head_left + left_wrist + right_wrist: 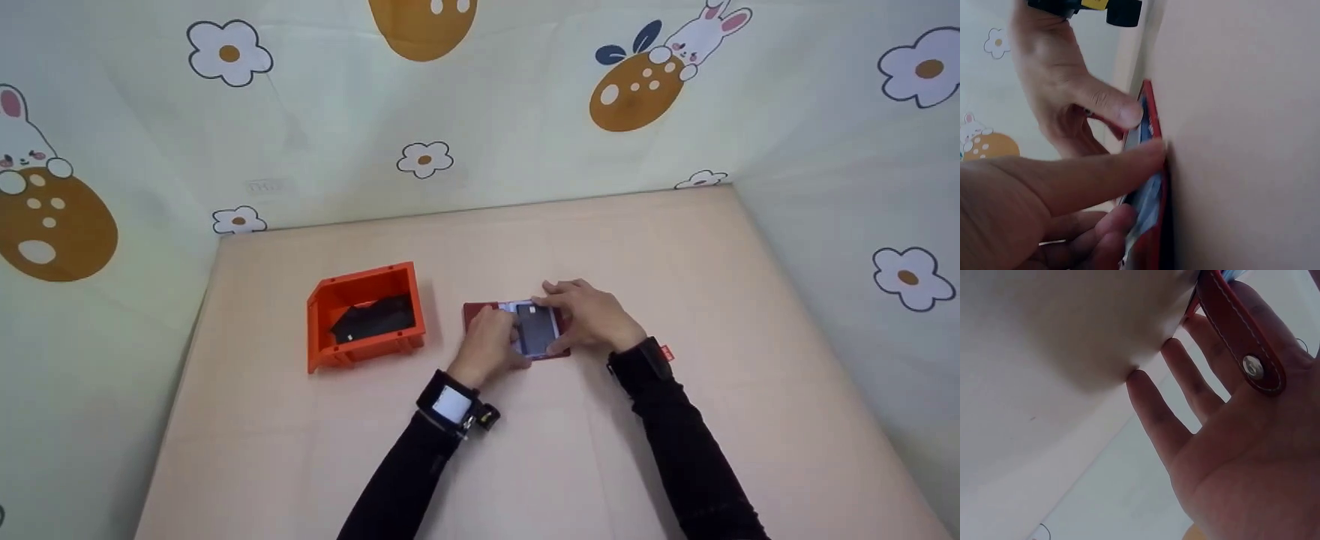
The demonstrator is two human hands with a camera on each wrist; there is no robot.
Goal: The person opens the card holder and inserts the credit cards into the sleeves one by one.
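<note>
A red wallet (480, 313) lies open on the table, with a dark card (536, 330) and pale cards on its inner face. My left hand (491, 341) grips the wallet's left half, its thumb (1100, 174) stretched to the wallet's edge (1151, 115) and its curled fingers (1109, 225) against the cards (1145, 202). My right hand (592, 315) reaches over from the right and pinches the dark card, its thumb (1120, 112) on it. The wallet's snap strap (1252, 365) lies across the right palm, whose other fingers (1154, 410) touch the table.
An orange bin (324, 298) with a black item (375, 319) inside stands on the table to the left of the wallet. Patterned cloth walls (525, 112) close the table in at the back and both sides.
</note>
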